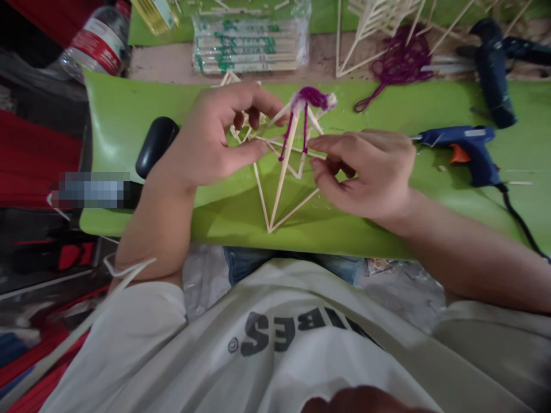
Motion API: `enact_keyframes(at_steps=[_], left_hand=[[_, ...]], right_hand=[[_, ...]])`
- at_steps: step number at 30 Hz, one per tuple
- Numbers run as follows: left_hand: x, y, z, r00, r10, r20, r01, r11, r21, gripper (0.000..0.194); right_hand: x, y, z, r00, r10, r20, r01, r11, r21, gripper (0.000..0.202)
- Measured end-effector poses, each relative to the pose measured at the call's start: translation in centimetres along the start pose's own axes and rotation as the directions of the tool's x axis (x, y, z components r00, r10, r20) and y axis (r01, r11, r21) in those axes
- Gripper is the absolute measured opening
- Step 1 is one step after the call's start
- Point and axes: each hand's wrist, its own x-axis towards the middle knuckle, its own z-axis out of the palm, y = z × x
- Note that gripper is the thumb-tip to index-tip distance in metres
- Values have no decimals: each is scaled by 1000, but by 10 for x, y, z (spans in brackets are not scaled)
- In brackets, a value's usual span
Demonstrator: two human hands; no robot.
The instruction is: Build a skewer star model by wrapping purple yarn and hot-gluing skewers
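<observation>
A small frame of thin wooden sticks stands on the green board in front of me. Purple yarn is wrapped around its top, and two strands hang down from there. My left hand is at the frame's left side with thumb and fingers apart, the index fingertip by a slanted stick near the top. On the right side, my right hand has thumb and index finger drawn close together beside a hanging strand. Whatever lies between those fingertips is too small to make out.
A blue glue gun lies at the right, its cord trailing off. Behind are a purple yarn bundle, a dark tool and packaged sticks. A black mouse-like object and a bottle are at the left.
</observation>
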Motion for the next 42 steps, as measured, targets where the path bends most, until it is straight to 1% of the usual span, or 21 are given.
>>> enact_keyframes(at_steps=[3,5,8,11,12,14,16,18,20,22,24,26,27,29,32,34,37,39,42], left_hand=[[1,1,5,1000,-18,-23,18,1000,15,42],[1,3,8,999,-36,-39,36,999,-1,40],[2,5,12,998,-33,-49,29,996,-88,35],[3,2,12,1000,-15,-22,11,986,-169,30],[3,-1,12,1000,-23,-7,21,981,-195,29],[3,-8,12,999,-46,18,49,970,-238,30],[2,-16,13,996,-86,34,92,961,-259,31],[1,-26,15,995,-94,44,103,953,-286,33],[0,-36,18,993,-114,27,117,942,-315,33],[-1,-46,21,993,-113,-14,102,937,-333,29],[-1,-54,23,993,-104,-46,81,933,-350,27],[-1,-56,25,992,-108,-59,79,927,-366,27],[-2,-54,26,991,-120,-65,88,926,-366,27],[-3,-48,28,986,-146,-78,109,928,-357,28],[-4,-36,30,974,-207,-89,164,923,-349,36],[-4,-32,32,971,-227,-77,186,915,-357,40],[-3,-31,34,970,-231,-77,190,916,-353,41],[-1,-31,34,970,-229,-82,188,919,-346,42],[0,-32,34,974,-217,-69,181,921,-346,40]], right_hand=[[-1,0,1,998,58,26,-58,998,-9,18],[-1,0,1,998,60,4,-60,998,-4,18],[3,2,3,998,-3,-65,4,1000,22,19],[9,7,5,979,-73,-192,89,993,76,16],[12,8,5,970,-75,-232,97,992,84,15],[16,9,3,962,-24,-270,46,996,76,18],[19,8,-3,959,69,-273,-56,997,57,23],[22,5,-9,952,105,-289,-92,994,58,25],[23,5,-13,957,56,-286,-37,997,70,24],[23,6,-16,971,4,-238,10,998,57,21],[22,7,-16,984,-11,-177,16,1000,25,17],[20,7,-16,991,-5,-131,4,1000,-12,13],[19,6,-15,994,-8,-107,5,1000,-23,12],[18,4,-15,992,-54,-117,52,998,-22,16],[17,2,-14,987,-97,-130,98,995,6,19],[16,1,-15,992,-80,-94,81,997,14,19],[14,1,-16,999,-25,-24,25,1000,-5,18],[13,0,-16,1000,-13,-18,13,1000,-2,17],[12,0,-15,999,-28,-21,29,999,20,14]])
